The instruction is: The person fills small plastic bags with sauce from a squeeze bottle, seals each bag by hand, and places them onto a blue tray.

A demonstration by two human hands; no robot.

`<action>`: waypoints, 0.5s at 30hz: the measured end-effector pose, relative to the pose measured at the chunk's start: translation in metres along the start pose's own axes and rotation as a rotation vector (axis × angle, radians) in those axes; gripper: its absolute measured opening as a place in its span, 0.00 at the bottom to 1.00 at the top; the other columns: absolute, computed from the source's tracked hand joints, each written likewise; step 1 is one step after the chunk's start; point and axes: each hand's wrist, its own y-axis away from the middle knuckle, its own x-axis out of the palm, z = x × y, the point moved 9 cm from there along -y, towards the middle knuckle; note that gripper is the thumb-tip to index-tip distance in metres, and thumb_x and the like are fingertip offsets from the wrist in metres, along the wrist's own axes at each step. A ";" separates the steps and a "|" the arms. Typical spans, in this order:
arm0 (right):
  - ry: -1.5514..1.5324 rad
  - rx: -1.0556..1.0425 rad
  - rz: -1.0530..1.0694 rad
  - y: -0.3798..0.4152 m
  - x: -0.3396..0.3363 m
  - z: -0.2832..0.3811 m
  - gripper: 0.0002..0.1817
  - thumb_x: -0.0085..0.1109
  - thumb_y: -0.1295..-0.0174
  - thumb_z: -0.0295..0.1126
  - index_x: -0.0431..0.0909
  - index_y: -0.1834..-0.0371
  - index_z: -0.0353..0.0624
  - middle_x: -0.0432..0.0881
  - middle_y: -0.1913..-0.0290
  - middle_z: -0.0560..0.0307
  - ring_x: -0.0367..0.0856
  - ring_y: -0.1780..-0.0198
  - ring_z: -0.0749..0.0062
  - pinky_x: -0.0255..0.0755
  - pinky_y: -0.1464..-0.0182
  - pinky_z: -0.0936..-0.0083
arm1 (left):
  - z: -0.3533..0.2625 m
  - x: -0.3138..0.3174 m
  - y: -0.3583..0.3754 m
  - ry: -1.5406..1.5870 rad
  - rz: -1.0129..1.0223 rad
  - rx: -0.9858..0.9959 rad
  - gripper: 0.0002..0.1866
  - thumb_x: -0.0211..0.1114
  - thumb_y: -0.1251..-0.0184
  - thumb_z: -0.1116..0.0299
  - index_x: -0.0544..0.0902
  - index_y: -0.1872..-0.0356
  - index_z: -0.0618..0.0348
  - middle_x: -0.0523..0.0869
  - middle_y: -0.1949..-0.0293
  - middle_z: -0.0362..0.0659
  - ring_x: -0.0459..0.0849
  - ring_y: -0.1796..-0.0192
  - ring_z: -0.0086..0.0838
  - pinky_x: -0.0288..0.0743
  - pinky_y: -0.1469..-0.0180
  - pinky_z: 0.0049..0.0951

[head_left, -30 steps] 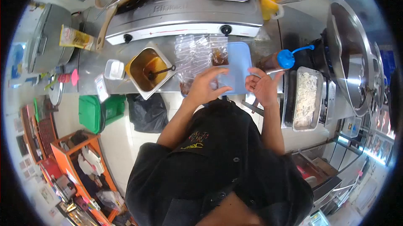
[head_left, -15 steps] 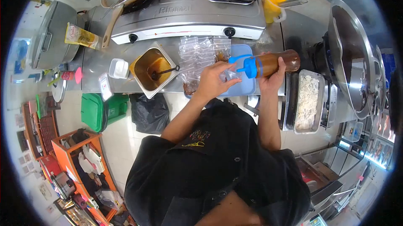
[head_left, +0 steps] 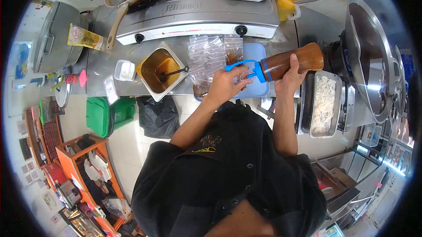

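Observation:
My right hand point(head_left: 291, 78) is wrapped round a squeeze bottle point(head_left: 292, 63) of brown sauce, tipped nearly on its side with its blue cap and nozzle pointing left. My left hand point(head_left: 226, 84) is closed at the nozzle, its fingers pinching what looks like a small clear plastic bag point(head_left: 244, 78); the bag is partly hidden. Both hands are above a light blue tray point(head_left: 260, 88). Rows of small clear zip bags point(head_left: 206, 56) lie overlapping at the tray's left side, and some brown sauce shows in a bag point(head_left: 233, 54) there.
Left of the bags stands a steel container point(head_left: 151, 72) with brown sauce and a black ladle point(head_left: 171, 74). A two-burner stove point(head_left: 193, 21) lies behind. To the right are a pan of white flour-like crumbs point(head_left: 323, 105) and a large steel pot point(head_left: 369, 52). A yellow jug point(head_left: 288, 1) stands behind.
The bottle's base has risen to the right and its nozzle has shifted left and down, to my left hand's fingers. My left hand's thumb and fingers have closed in around the nozzle tip.

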 end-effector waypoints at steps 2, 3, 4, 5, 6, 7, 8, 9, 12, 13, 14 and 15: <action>-0.057 0.148 0.007 0.002 -0.005 -0.014 0.27 0.67 0.35 0.35 0.67 0.35 0.47 0.78 0.44 0.55 0.79 0.42 0.62 0.80 0.42 0.61 | -0.002 -0.003 0.000 0.096 -0.013 -0.051 0.21 0.80 0.46 0.68 0.87 0.50 0.61 0.91 0.67 0.47 0.90 0.70 0.27 0.83 0.65 0.27; -0.115 0.289 0.017 0.002 -0.007 -0.026 0.23 0.62 0.31 0.43 0.70 0.38 0.44 0.79 0.43 0.53 0.80 0.42 0.60 0.79 0.40 0.61 | -0.001 -0.003 -0.001 0.194 -0.027 -0.096 0.20 0.79 0.45 0.70 0.87 0.51 0.61 0.91 0.68 0.45 0.90 0.69 0.24 0.83 0.64 0.26; -0.115 0.275 0.016 -0.003 -0.012 -0.027 0.23 0.62 0.31 0.43 0.70 0.38 0.44 0.79 0.43 0.53 0.80 0.42 0.60 0.79 0.40 0.61 | -0.003 -0.001 -0.001 0.202 -0.023 -0.085 0.20 0.79 0.45 0.70 0.87 0.51 0.61 0.91 0.68 0.45 0.90 0.69 0.24 0.83 0.64 0.26; -0.247 0.396 -0.063 -0.006 -0.024 -0.043 0.24 0.59 0.29 0.45 0.70 0.38 0.41 0.79 0.43 0.49 0.79 0.41 0.56 0.79 0.39 0.58 | 0.001 -0.002 -0.001 0.272 -0.062 -0.107 0.19 0.78 0.44 0.73 0.87 0.50 0.62 0.91 0.67 0.44 0.90 0.67 0.23 0.83 0.63 0.25; -0.380 0.516 -0.141 -0.008 -0.035 -0.059 0.25 0.56 0.28 0.46 0.71 0.38 0.38 0.79 0.43 0.45 0.79 0.40 0.52 0.78 0.39 0.55 | 0.003 -0.004 -0.001 0.342 -0.100 -0.129 0.18 0.78 0.43 0.75 0.87 0.50 0.62 0.91 0.66 0.44 0.89 0.65 0.21 0.84 0.63 0.25; -0.381 0.500 -0.138 -0.016 -0.044 -0.062 0.25 0.56 0.28 0.46 0.71 0.38 0.38 0.79 0.43 0.45 0.79 0.40 0.52 0.78 0.39 0.55 | 0.001 -0.003 -0.002 0.351 -0.096 -0.116 0.18 0.78 0.43 0.75 0.87 0.50 0.62 0.91 0.66 0.44 0.89 0.65 0.21 0.84 0.63 0.25; -0.521 0.615 -0.158 -0.019 -0.051 -0.077 0.26 0.57 0.28 0.45 0.70 0.37 0.35 0.78 0.43 0.41 0.78 0.40 0.47 0.78 0.38 0.51 | 0.005 0.000 -0.001 0.464 -0.093 -0.177 0.19 0.77 0.43 0.76 0.86 0.49 0.62 0.91 0.64 0.44 0.89 0.63 0.22 0.84 0.62 0.24; -0.661 0.737 -0.178 -0.021 -0.060 -0.093 0.27 0.58 0.29 0.44 0.69 0.36 0.33 0.78 0.43 0.37 0.78 0.40 0.43 0.78 0.38 0.48 | 0.010 0.003 0.001 0.574 -0.089 -0.244 0.19 0.77 0.43 0.78 0.86 0.49 0.62 0.91 0.61 0.44 0.89 0.62 0.22 0.84 0.61 0.24; -1.045 1.095 -0.331 -0.030 -0.067 -0.098 0.31 0.53 0.28 0.49 0.69 0.38 0.29 0.76 0.45 0.32 0.78 0.43 0.39 0.79 0.41 0.44 | 0.007 0.000 -0.002 0.484 -0.072 -0.209 0.20 0.76 0.43 0.79 0.86 0.48 0.61 0.91 0.58 0.44 0.89 0.62 0.22 0.84 0.61 0.23; -1.171 1.281 -0.446 -0.012 -0.057 -0.095 0.32 0.51 0.27 0.51 0.69 0.39 0.29 0.77 0.47 0.32 0.79 0.44 0.39 0.80 0.41 0.46 | 0.006 -0.001 -0.001 0.479 -0.074 -0.218 0.20 0.76 0.43 0.79 0.86 0.48 0.61 0.91 0.58 0.44 0.89 0.62 0.22 0.84 0.61 0.23; -1.104 1.160 -0.252 -0.015 -0.058 -0.096 0.34 0.48 0.28 0.56 0.70 0.39 0.30 0.77 0.49 0.37 0.81 0.48 0.44 0.82 0.46 0.51 | 0.004 -0.001 -0.002 0.493 -0.064 -0.230 0.20 0.77 0.43 0.79 0.86 0.47 0.61 0.91 0.59 0.45 0.89 0.62 0.22 0.84 0.60 0.24; -1.104 1.169 -0.250 0.000 -0.061 -0.102 0.34 0.48 0.28 0.56 0.70 0.39 0.30 0.77 0.49 0.37 0.81 0.48 0.44 0.82 0.46 0.51 | 0.003 -0.001 -0.005 0.507 -0.058 -0.238 0.21 0.77 0.43 0.79 0.85 0.47 0.61 0.91 0.59 0.45 0.89 0.62 0.22 0.84 0.60 0.24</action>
